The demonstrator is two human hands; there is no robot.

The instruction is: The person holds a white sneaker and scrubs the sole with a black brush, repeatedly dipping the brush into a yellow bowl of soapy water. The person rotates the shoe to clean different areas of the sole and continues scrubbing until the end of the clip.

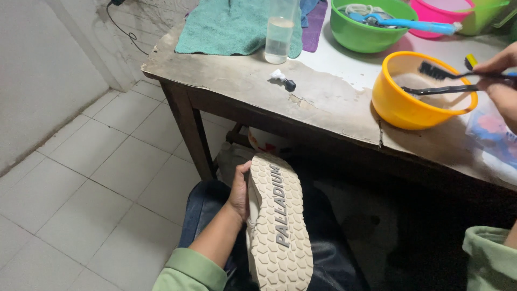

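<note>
My left hand [239,189] grips a shoe [279,226] by its side, over my lap, with the beige lugged sole turned up. At the right edge my right hand [500,81] holds a black brush [439,73] whose bristle head hangs over the yellow bowl [396,105] on the table. A second dark brush handle [439,90] lies across the bowl's rim.
The worn wooden table [242,75] carries a clear bottle [280,33], a small cap [284,79], a teal towel [226,27], a green bowl [355,35] with a blue brush [409,23], and a pink bowl [431,16]. White floor tiles [97,178] lie to the left.
</note>
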